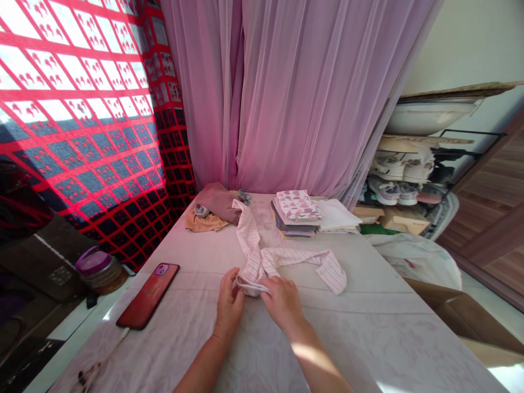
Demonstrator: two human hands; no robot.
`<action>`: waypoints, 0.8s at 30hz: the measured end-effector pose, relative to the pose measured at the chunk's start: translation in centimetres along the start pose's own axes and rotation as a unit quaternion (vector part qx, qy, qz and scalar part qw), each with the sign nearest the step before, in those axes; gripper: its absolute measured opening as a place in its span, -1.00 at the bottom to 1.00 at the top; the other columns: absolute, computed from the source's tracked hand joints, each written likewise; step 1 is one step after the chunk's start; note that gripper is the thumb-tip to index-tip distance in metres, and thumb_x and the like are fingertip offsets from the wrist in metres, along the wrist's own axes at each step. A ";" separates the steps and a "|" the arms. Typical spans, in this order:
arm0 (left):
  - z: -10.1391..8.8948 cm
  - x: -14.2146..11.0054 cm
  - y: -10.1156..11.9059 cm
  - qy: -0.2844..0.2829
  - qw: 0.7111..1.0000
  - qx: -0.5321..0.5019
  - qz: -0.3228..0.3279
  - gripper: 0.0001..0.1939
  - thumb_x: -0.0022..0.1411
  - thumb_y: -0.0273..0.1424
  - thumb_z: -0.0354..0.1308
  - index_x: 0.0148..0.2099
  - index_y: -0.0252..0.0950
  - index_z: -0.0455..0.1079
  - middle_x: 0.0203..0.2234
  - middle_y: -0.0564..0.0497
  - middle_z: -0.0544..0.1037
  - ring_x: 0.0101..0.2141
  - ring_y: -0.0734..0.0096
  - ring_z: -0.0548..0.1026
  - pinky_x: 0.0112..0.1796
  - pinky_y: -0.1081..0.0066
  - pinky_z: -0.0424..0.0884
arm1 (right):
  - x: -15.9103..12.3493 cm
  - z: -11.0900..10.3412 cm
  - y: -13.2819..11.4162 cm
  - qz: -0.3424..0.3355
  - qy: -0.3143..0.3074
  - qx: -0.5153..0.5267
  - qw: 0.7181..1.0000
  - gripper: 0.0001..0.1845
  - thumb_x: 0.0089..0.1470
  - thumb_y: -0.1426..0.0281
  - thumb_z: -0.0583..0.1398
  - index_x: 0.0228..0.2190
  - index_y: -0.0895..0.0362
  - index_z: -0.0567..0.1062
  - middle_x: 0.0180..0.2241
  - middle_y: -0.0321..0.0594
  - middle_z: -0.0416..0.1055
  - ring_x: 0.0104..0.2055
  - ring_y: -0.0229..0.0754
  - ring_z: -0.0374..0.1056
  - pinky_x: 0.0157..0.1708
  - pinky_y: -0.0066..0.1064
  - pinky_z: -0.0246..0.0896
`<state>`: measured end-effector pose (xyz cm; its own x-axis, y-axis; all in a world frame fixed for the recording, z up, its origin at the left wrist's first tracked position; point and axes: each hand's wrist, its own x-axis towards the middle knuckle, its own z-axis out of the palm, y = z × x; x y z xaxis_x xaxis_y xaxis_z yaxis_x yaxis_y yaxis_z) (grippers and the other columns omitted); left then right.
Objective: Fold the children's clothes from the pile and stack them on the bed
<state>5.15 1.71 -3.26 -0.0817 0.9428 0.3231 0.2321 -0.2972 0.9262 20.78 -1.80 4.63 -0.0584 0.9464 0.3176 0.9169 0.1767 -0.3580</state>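
Observation:
A pale striped garment (270,256) lies stretched across the cloth-covered table (368,327), one leg running toward the far left, the other to the right. My left hand (229,303) pinches its near edge, fingers closed on the fabric. Beside it, my right hand (282,300) grips the same bunched end, fingers curled over it. Both hands sit close together at the table's middle.
A red phone (148,295) lies at the left of the table. A stack of folded clothes (297,215) and a white folded piece (338,215) sit at the back. Unfolded clothes (215,210) are heaped back left. A purple-lidded jar (98,267) stands off the left edge. Shoe shelves (403,180) stand right.

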 end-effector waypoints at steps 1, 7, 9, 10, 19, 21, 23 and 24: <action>0.0 0.0 0.0 0.004 1.000 -0.016 -0.013 -0.51 0.15 -0.44 -0.01 0.16 -0.22 0.27 0.13 -0.11 0.36 0.13 0.26 0.36 0.04 0.27 0.42 | 0.5 -0.3 0.0 0.015 -0.011 0.021 1.000 -0.80 0.05 0.48 0.14 -0.37 0.01 0.56 -0.43 -0.22 0.52 -0.35 -0.11 0.42 -0.38 -0.37 0.13; 0.3 -0.2 0.0 0.008 0.997 -0.040 -0.063 -0.31 0.19 -0.32 0.09 0.35 -0.17 0.02 0.29 -0.16 0.18 0.22 0.20 0.27 0.09 0.25 0.38 | 5.8 -3.9 -0.5 0.110 0.059 0.292 0.948 -0.69 0.14 0.17 0.09 -0.47 0.09 0.48 -0.57 -0.32 0.41 -0.44 -0.18 0.33 -0.43 -0.43 0.09; 0.3 -0.2 0.2 -0.021 0.999 -0.022 -0.029 -0.15 0.12 -0.29 0.20 0.39 -0.18 -0.08 0.34 -0.17 0.08 0.29 0.12 0.13 0.18 0.15 0.26 | 8.2 -5.2 -1.1 0.116 0.094 0.428 0.891 -0.65 0.12 0.09 0.11 -0.39 0.10 0.50 -0.51 -0.34 0.45 -0.35 -0.18 0.37 -0.34 -0.43 0.18; 0.2 -0.2 0.4 -0.035 0.999 -0.007 -0.010 -0.07 0.07 -0.28 0.24 0.40 -0.19 -0.12 0.35 -0.18 0.04 0.32 0.08 0.06 0.22 0.10 0.18 | 9.4 -5.9 -1.4 0.117 0.105 0.497 0.853 -0.64 0.09 0.07 0.14 -0.34 0.11 0.50 -0.48 -0.34 0.47 -0.30 -0.17 0.39 -0.29 -0.42 0.22; 2.2 3.7 3.8 -0.073 0.994 0.048 0.061 0.23 -0.04 -0.12 0.35 0.43 -0.21 -0.40 0.41 -0.25 -0.29 0.37 -0.02 -0.28 0.29 -0.05 -0.17 | 15.7 -13.6 -4.4 0.085 0.049 0.737 0.668 -0.65 -0.01 0.10 0.29 -0.31 0.11 0.51 -0.39 -0.26 0.56 -0.15 -0.08 0.48 -0.07 -0.23 0.36; 2.9 4.7 4.6 -0.055 0.993 0.060 0.087 0.26 -0.05 -0.11 0.36 0.43 -0.22 -0.42 0.40 -0.27 -0.35 0.37 -0.04 -0.32 0.29 -0.06 -0.15 | 16.0 -15.3 -4.8 0.059 0.037 0.734 0.675 -0.64 0.03 0.08 0.27 -0.30 0.12 0.52 -0.39 -0.25 0.56 -0.13 -0.07 0.48 -0.04 -0.21 0.35; 3.3 6.0 5.5 -0.016 0.990 0.082 0.110 0.26 -0.04 -0.12 0.36 0.43 -0.24 -0.45 0.40 -0.29 -0.40 0.37 -0.06 -0.35 0.28 -0.05 -0.12 | 15.9 -16.9 -4.9 0.034 0.029 0.724 0.688 -0.64 0.05 0.09 0.27 -0.28 0.12 0.53 -0.39 -0.23 0.57 -0.11 -0.06 0.48 -0.03 -0.20 0.35; 3.4 6.9 6.0 0.005 0.988 0.096 0.120 0.27 -0.03 -0.13 0.36 0.43 -0.26 -0.47 0.40 -0.31 -0.42 0.37 -0.06 -0.36 0.28 -0.03 -0.11 | 15.7 -17.7 -4.8 0.026 0.027 0.718 0.695 -0.64 0.05 0.10 0.27 -0.27 0.13 0.54 -0.39 -0.23 0.57 -0.11 -0.05 0.48 -0.03 -0.20 0.36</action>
<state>9.24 6.89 3.88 -0.0108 0.8471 0.5314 0.4258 -0.4769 0.7689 22.47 7.41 26.86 0.0107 0.9568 0.2905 -0.4244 0.2674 -0.8651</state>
